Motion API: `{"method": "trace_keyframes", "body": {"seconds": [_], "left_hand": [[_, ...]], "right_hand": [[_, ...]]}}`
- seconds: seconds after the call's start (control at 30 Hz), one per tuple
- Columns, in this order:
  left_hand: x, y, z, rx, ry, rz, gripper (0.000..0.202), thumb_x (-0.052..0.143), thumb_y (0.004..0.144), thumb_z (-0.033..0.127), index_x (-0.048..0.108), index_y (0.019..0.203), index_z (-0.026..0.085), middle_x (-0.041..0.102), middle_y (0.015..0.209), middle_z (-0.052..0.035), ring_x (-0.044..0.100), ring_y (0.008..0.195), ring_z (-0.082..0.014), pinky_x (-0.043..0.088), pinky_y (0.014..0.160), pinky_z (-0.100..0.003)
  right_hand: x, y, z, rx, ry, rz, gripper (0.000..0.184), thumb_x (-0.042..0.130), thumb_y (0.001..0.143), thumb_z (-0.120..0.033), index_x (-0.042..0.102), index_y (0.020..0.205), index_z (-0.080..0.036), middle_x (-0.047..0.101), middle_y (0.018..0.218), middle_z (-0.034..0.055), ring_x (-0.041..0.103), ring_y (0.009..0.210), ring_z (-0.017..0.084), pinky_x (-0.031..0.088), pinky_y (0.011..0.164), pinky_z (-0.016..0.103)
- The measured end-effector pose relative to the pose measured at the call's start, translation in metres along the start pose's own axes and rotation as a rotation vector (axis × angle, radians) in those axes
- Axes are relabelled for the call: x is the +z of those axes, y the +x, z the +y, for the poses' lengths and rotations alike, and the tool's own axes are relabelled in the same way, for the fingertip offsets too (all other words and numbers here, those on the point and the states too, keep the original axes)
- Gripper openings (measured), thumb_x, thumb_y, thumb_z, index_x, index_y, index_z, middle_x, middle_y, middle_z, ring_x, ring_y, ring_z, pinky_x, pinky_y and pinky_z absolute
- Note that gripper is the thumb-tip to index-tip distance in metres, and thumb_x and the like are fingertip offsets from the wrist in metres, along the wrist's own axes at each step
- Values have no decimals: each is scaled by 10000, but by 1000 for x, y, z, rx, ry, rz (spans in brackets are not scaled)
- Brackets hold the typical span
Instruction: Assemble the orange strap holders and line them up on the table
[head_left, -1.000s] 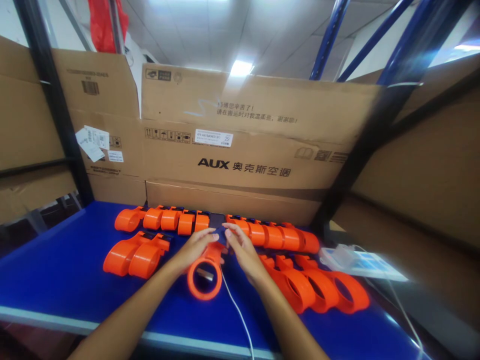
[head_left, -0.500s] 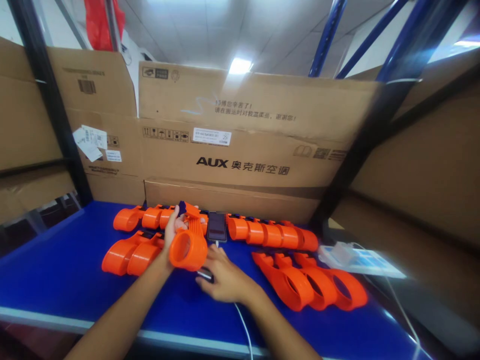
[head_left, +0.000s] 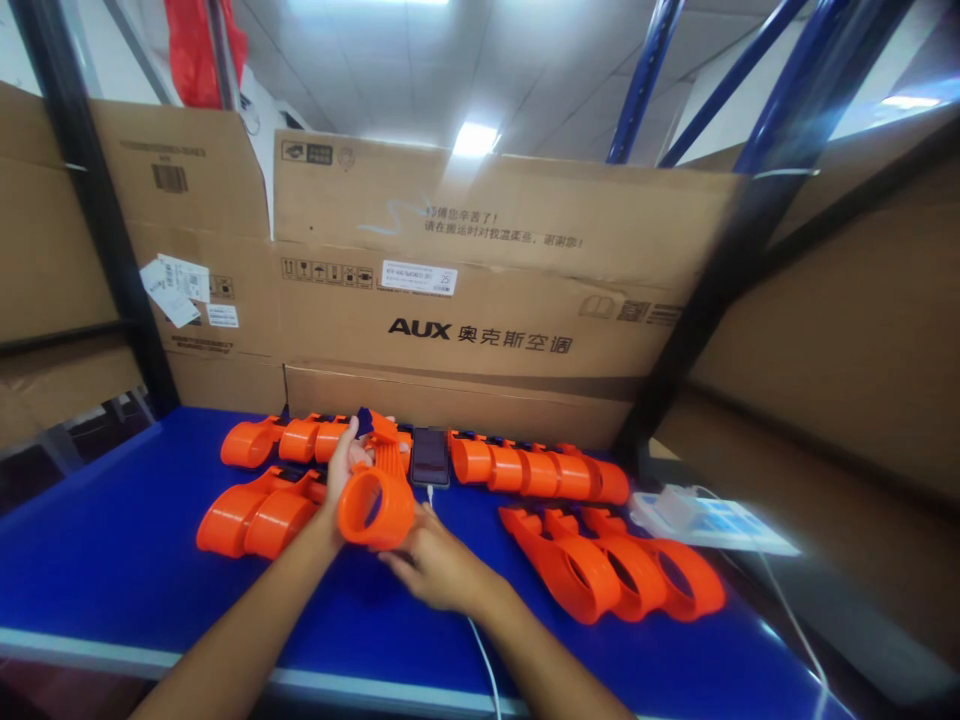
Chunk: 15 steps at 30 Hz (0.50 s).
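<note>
My left hand (head_left: 346, 455) is closed around an orange plastic tape dispenser (head_left: 390, 508), held tilted above the table with its round ring toward me. A dark blue piece shows at the dispenser's far end. My right hand (head_left: 433, 562) is just behind and to the right of the ring, its fingers curled and partly hidden by it. What those fingers hold, if anything, is out of sight. Beyond both hands lies a phone (head_left: 430, 457) with a white cable (head_left: 484, 650) that passes under my right hand.
More orange dispensers (head_left: 540, 472) stand in a back row on the blue table (head_left: 97, 540). Several lie at front right (head_left: 637, 575), others at left (head_left: 259, 515). A cardboard wall (head_left: 480, 300) closes off the back. On the right sits a white-and-blue box (head_left: 720, 520) near a dark post.
My right hand has shifted slightly left, further behind the ring. A small shiny dark object that showed at its fingers is now hidden. My left hand keeps its hold on the tape dispenser.
</note>
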<state>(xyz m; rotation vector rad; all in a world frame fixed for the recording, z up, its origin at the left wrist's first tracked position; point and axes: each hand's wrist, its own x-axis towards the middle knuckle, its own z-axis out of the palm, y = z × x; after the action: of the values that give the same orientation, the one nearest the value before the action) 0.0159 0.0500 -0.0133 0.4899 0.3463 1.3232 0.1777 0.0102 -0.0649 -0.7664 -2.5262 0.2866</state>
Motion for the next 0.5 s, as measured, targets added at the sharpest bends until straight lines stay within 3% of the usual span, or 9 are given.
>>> {"method": "trace_keyframes", "body": {"seconds": [0.1, 0.23, 0.5], "left_hand": [[-1, 0, -2, 37, -1, -32, 435, 647, 872, 469, 682, 1097, 98, 683, 605, -30, 598, 451, -120, 446, 457, -197], [-6, 3, -7, 68, 69, -65, 509, 656, 851, 503, 653, 1184, 119, 728, 708, -72, 684, 584, -192, 527, 544, -257], [-20, 8, -10, 115, 77, -194, 587, 582, 889, 503, 591, 1318, 102, 768, 849, -120, 722, 757, -264, 548, 699, -340]], "right_hand": [[-1, 3, 1, -36, 19, 50, 161, 560, 933, -192, 698, 991, -252, 692, 1124, 54, 556, 1118, 242, 427, 987, 403], [-7, 4, 3, -35, 88, 155, 134, 541, 954, -225, 675, 941, -237, 684, 1008, 61, 552, 1017, 235, 446, 948, 390], [-36, -6, 22, 203, 200, 504, 160, 496, 993, -301, 640, 998, -233, 652, 973, 66, 575, 958, 230, 457, 862, 361]]}}
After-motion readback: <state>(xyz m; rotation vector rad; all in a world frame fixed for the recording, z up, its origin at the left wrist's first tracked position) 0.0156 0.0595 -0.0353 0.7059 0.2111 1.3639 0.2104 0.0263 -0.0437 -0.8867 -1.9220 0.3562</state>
